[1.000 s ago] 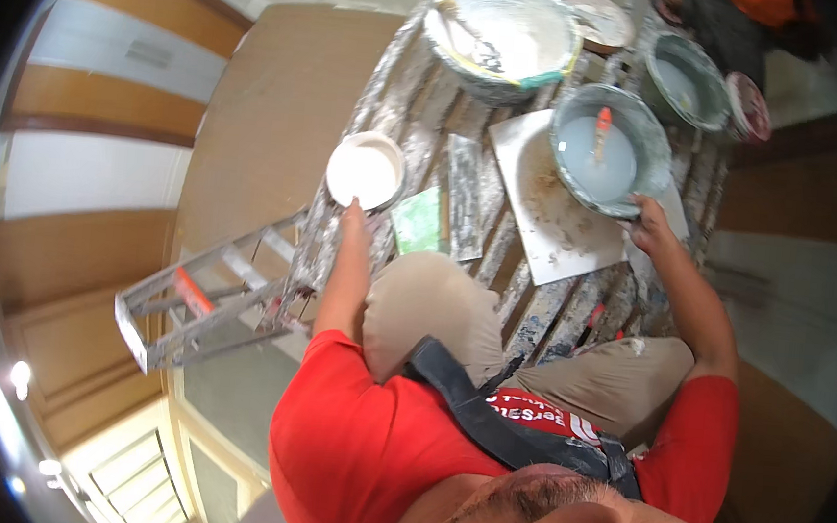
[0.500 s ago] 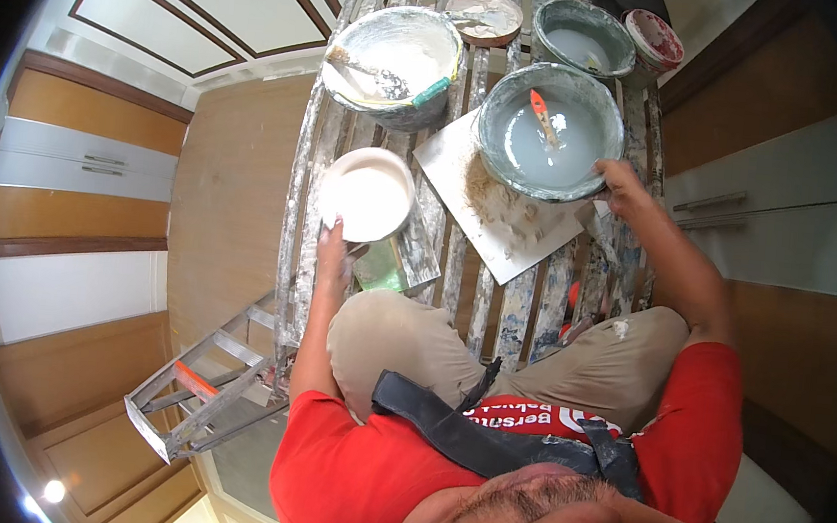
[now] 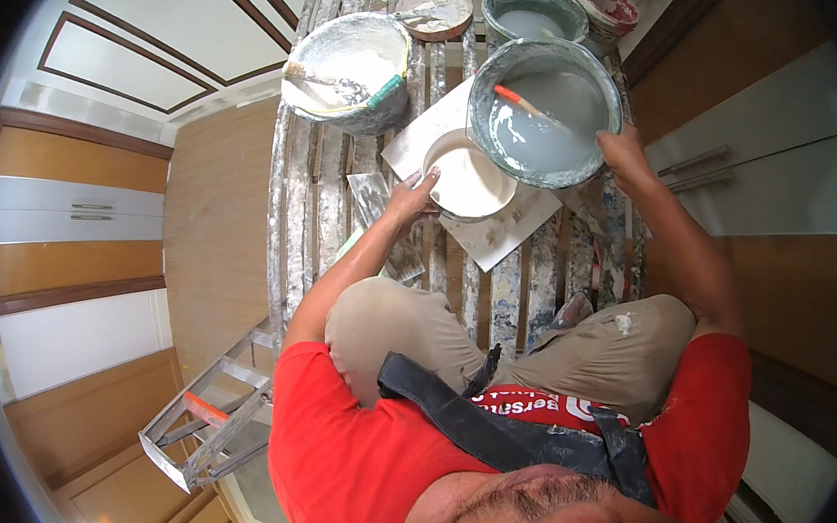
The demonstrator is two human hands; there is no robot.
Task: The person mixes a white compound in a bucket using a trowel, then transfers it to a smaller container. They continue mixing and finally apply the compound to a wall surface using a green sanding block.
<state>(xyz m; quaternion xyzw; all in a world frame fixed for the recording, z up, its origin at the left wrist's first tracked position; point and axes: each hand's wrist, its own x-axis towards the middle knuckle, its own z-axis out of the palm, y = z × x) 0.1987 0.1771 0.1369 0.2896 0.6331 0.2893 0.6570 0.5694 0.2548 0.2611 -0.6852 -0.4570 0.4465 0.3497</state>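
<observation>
With your left grip (image 3: 413, 200) holding the white tub (image 3: 479, 190) over the white board (image 3: 525, 221) and your right grip (image 3: 625, 158) clasping the grey bucket (image 3: 603, 101) beside it, tilting either too far could cause a spill across the bench (image 3: 505, 303).

Bright, fairly even indoor light leaves the table (image 3: 505, 303) mostly crisp, its gaps dark, with white glints in the held bucket (image 3: 592, 77) and the bowl (image 3: 489, 181) nearly washed out, while cabinet (image 3: 77, 168) edges bow near the black, vignetted rim.
</observation>
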